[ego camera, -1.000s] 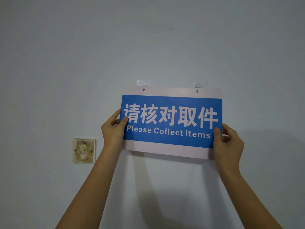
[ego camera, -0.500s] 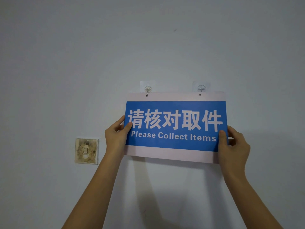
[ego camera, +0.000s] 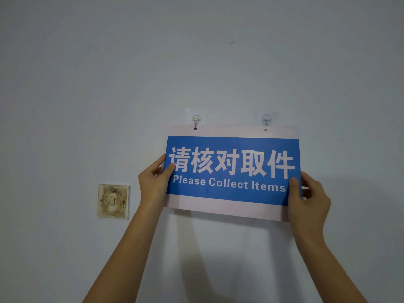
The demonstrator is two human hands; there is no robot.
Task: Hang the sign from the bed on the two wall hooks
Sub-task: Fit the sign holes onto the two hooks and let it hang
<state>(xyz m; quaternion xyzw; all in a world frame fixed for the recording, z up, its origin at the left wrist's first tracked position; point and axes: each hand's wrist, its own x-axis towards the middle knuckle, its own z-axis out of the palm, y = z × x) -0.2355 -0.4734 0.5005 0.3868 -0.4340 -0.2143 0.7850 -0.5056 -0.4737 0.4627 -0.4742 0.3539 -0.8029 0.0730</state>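
Hooking was under way: the sign [ego camera: 232, 171] was pinched at its side edges by the left hand [ego camera: 154, 184] and right hand [ego camera: 308, 197]. Above the left hand, the left hook [ego camera: 195, 122] appeared threaded through its hole; above the right hand, the right hole [ego camera: 265, 129] sat just below the right hook [ego camera: 266, 120], so that corner needed lifting onto it.

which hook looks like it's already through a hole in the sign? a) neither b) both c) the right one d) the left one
d: the left hook reaches down into the sign's left hole, while the right hook sits above the open right hole.
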